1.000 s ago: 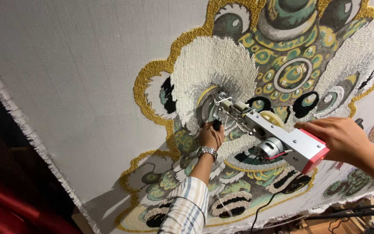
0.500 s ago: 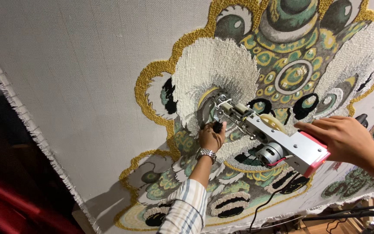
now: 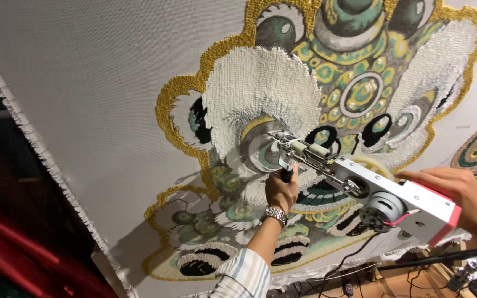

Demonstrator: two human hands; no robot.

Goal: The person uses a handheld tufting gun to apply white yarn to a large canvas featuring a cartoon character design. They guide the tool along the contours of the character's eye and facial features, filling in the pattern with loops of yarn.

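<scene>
Gripping the black front handle under the nose of the white, box-shaped metal tufting gun with a pink rear end [image 3: 360, 190], the left hand [image 3: 280, 190] was closed tight. The right hand [image 3: 455, 193] was wrapped over the gun's pink rear, fingers curled around it. The gun lay against the stretched grey backing cloth [image 3: 95, 83], needle tip on the grey-white eye patch of the tufted lion-mask design [image 3: 327, 83]. Its long axis ran from lower right to upper left, nose pointing upper left.

Risk, as judged: uneven pressure could let the needle skip or tear the cloth; the trailing black cable [image 3: 354, 256] might snag.
</scene>
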